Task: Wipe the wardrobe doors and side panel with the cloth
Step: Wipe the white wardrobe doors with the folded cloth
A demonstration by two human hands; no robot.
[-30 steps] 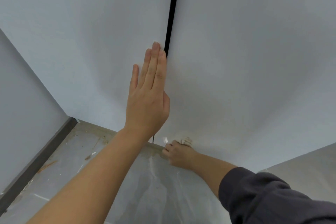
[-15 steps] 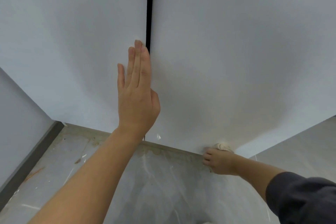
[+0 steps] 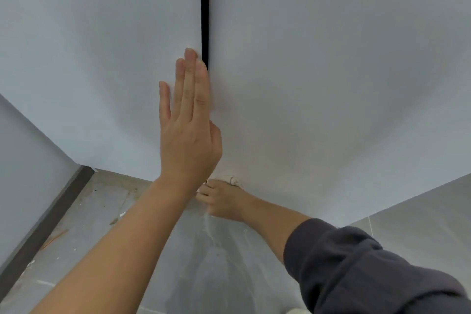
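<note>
Smooth white wardrobe doors (image 3: pixel 331 84) met the flat, straight-fingered left hand (image 3: pixel 188 135), above the right hand (image 3: pixel 221 201) gripping a crumpled cream cloth (image 3: pixel 233 180).

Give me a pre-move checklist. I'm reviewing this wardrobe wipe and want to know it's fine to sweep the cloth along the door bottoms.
1. Grip of right hand on cloth: ok.
2. Contact of cloth with right door at its bottom edge: ok.
3. Bracing by left hand, flat on left door beside the gap: ok.
4. Doors flush: cannot tell.
5. Cleanliness of cloth: cannot tell, mostly hidden.
</note>
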